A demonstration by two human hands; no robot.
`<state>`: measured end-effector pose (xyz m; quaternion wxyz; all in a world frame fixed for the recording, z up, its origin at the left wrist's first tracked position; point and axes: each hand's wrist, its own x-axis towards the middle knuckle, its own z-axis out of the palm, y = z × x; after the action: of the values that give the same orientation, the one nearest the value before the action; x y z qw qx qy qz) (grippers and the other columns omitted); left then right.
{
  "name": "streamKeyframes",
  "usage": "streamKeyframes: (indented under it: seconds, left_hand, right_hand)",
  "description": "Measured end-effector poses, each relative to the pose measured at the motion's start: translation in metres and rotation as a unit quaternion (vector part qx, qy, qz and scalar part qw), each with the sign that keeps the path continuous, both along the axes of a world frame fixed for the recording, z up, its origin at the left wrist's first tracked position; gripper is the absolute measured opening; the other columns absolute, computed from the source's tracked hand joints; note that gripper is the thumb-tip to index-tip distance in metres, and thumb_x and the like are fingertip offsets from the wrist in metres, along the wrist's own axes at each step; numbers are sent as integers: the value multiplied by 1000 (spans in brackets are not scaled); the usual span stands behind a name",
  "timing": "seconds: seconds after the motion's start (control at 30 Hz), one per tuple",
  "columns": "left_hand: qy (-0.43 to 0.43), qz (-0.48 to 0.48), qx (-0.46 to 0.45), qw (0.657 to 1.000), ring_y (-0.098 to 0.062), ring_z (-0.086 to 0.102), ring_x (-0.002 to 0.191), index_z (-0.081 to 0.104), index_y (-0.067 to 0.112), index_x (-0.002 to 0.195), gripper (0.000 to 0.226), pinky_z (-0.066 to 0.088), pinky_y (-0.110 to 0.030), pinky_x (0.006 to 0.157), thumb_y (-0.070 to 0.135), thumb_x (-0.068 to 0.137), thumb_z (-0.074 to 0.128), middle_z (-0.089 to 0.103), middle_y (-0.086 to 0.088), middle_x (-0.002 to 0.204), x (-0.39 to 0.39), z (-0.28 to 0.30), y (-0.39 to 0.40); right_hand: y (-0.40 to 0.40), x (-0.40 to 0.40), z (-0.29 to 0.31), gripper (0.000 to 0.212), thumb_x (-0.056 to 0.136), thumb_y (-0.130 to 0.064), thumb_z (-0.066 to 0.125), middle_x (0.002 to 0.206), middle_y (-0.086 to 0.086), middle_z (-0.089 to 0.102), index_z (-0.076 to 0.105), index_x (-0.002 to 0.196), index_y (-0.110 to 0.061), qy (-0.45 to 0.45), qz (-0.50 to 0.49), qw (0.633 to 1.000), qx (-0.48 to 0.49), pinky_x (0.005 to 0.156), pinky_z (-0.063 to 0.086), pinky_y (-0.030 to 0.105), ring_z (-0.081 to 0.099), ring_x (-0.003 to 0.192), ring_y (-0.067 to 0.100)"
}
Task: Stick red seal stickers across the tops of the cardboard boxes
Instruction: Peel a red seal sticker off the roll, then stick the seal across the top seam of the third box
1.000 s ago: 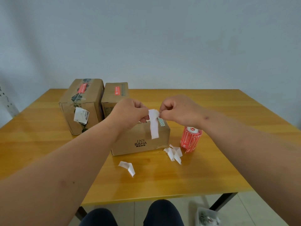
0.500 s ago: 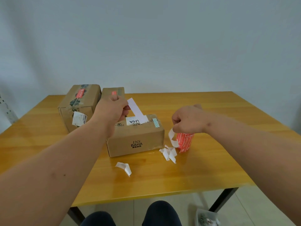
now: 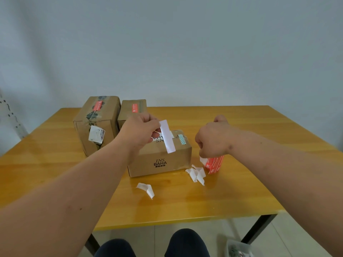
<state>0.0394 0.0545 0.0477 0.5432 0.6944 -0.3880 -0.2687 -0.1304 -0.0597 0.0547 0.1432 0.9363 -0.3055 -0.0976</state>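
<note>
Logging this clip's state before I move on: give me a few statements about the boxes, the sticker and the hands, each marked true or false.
1. The left hand pinches a white strip above the INS BAHA box. True.
2. Both rear boxes carry a red sticker on top. True.
3. The sticker roll lies left of the INS BAHA box. False: it stands to its right, under the right hand.
4. The table holds no paper scraps. False: white scraps lie in front.

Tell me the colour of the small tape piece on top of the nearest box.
Teal with a white pattern, the tape piece shows best in the head view.
</note>
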Motion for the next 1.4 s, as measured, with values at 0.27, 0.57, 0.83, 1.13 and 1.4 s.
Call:
streamKeyframes:
  seconds: [0.27,0.57,0.83,1.13,1.4]
  left_hand:
    - [20,-32,-7,999,-10,56,69,68,16,91,13,49,-28,73,12,94,55,66,0,78,4,-5,-2]
    - [119,-78,-67,988,-12,59,63,64,15,88,14,47,-26,68,10,96,53,69,-1,72,13,-9,-5]
    - [193,-121,-95,969,-16,65,67,66,7,89,20,48,-30,74,2,94,48,71,-7,75,22,-2,2]
    - [34,-111,22,993,-11,58,66,71,5,95,15,55,-26,68,14,83,73,63,-2,72,21,-7,-2]
    - [11,-95,37,995,-10,52,57,70,4,89,4,54,-22,61,6,86,69,59,-2,67,23,-6,-4]
  right_hand:
    - [-3,3,2,26,86,-49,56,74,-10,59,56,73,-27,-88,-43,992,78,98,27,41,55,80,13]
    - [11,27,15,32,94,-16,43,106,-4,71,64,118,-19,-350,-107,805,466,76,38,23,66,92,12]
    - [3,39,16,11,93,-18,55,78,1,66,66,93,-13,-350,-105,724,585,74,36,30,58,69,12]
    - [3,39,14,13,79,-8,72,74,-3,65,70,91,-11,-364,-78,796,477,65,39,23,56,67,9]
    - [-5,34,12,20,81,-12,71,79,-5,70,68,101,-16,-333,-110,834,425,63,44,20,63,64,7]
